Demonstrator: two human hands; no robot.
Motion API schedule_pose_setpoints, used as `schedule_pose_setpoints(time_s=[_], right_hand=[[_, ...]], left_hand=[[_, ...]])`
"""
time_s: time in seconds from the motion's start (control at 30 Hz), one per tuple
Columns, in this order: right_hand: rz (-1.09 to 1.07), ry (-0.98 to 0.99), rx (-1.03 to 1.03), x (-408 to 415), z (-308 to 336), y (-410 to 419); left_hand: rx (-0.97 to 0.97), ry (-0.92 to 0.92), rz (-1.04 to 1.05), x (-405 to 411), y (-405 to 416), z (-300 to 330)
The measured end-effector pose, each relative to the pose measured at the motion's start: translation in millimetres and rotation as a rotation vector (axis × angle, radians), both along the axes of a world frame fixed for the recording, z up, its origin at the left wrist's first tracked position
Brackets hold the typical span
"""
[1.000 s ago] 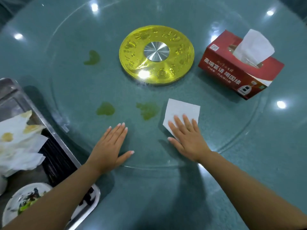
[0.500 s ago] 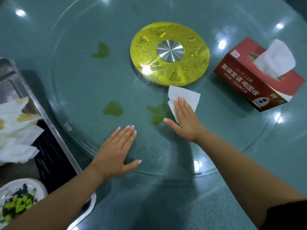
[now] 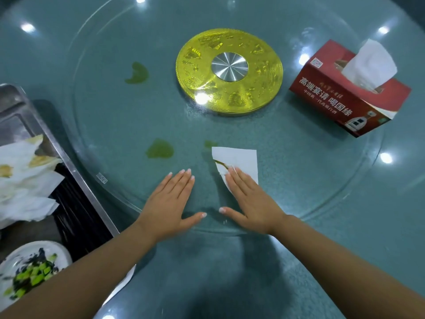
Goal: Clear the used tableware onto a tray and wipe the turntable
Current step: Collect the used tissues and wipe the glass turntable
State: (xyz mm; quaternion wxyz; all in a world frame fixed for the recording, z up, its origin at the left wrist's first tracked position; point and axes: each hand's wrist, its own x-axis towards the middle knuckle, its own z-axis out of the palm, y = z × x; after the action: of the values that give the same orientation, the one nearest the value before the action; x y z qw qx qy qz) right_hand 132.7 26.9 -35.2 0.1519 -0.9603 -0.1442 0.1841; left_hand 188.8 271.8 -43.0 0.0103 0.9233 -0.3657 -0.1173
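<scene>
A clear glass turntable (image 3: 299, 171) with a gold hub (image 3: 230, 72) covers the green table. My right hand (image 3: 249, 200) presses flat on a white tissue (image 3: 239, 161) near the front of the glass; the tissue shows a brown-green streak. A small green smear (image 3: 210, 143) peeks out just beyond the tissue. Two more green stains lie on the glass, one (image 3: 159, 149) left of the tissue and one (image 3: 137, 73) farther back. My left hand (image 3: 171, 203) lies flat on the glass beside the right, fingers straight.
A steel tray (image 3: 76, 171) at the left holds crumpled stained tissues (image 3: 23, 176), black chopsticks and a plate (image 3: 27, 272) with green food scraps. A red tissue box (image 3: 345, 93) stands at the right edge of the turntable.
My right hand has dragged the tissue back toward me over the middle green stain, which is mostly gone; the tissue now carries a streak. The left hand stays flat on the glass.
</scene>
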Motion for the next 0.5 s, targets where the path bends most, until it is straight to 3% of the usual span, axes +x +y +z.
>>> schedule_pose_setpoints(time_s=[0.2, 0.5], right_hand=[[-0.128, -0.003, 0.004, 42, -5, -1], [-0.226, -0.022, 0.117, 126, 7, 1]], left_hand=[[-0.145, -0.049, 0.125, 21, 20, 8], [0.008, -0.074, 0.326, 87, 61, 2]])
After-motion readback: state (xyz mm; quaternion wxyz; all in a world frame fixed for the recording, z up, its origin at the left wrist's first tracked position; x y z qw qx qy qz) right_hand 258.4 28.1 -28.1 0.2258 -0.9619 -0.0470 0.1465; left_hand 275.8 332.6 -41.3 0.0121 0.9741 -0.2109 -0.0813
